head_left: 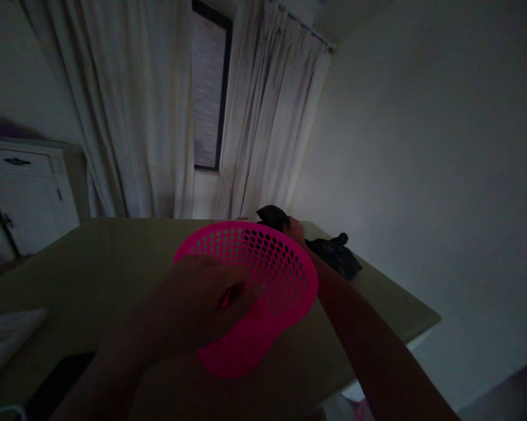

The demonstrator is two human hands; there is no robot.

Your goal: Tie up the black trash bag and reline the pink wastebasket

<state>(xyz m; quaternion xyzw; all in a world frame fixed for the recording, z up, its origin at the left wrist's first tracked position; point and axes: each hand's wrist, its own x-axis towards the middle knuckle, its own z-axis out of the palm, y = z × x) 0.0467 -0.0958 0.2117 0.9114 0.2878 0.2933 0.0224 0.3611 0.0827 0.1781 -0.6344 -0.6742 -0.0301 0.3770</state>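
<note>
A bright pink perforated plastic basket [269,266] lies tilted on its side on the olive table [92,257], its opening facing away from me. My left hand [197,301] grips its near rim. My right hand [295,229] reaches past the basket's far side and holds a small black bundle [272,216] just above the rim. A second crumpled black cloth or bag [336,254] lies on the table to the right of the basket, beside my right forearm.
The room is dim. White curtains [144,111] and a window stand behind the table, a white cabinet [21,193] at the left. A pale folded item [4,339] and a dark flat object [57,380] lie at the table's near left. The table's right edge [421,327] is close.
</note>
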